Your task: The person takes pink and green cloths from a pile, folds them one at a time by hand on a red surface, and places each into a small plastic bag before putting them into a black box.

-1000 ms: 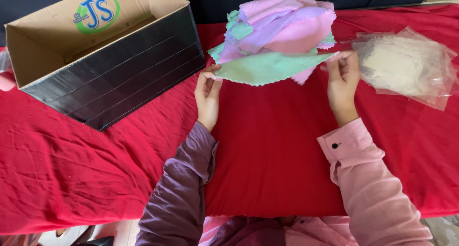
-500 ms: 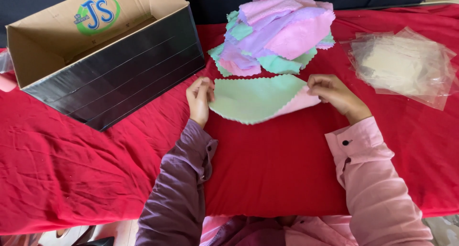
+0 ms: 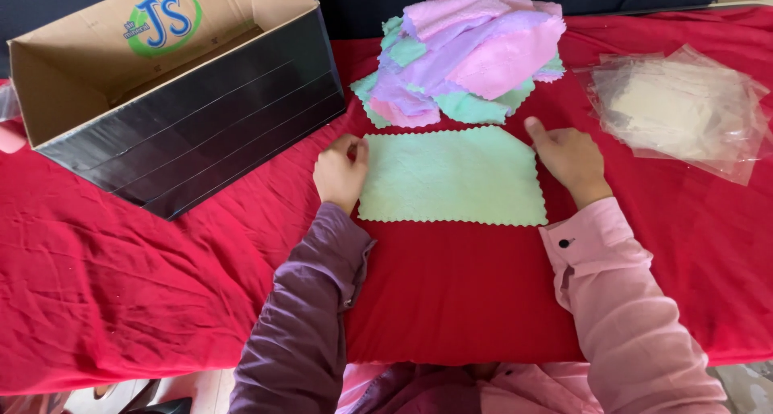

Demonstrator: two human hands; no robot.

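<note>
Green cloth (image 3: pixel 451 176), lifted earlier, now lies flat on the red cover (image 3: pixel 451 301), left hand (image 3: pixel 340 171) and right hand (image 3: pixel 568 156) loosely curled at its edges.

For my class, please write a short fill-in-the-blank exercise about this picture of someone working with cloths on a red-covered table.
1. The cloth lying flat between the left hand and the right hand is pale ____.
2. The table cover under it is ____.
3. The cardboard box stands to the ____ of the pile of cloths.
4. The clear plastic bags lie nearest the ____ hand.

Missing words: green; red; left; right
</note>
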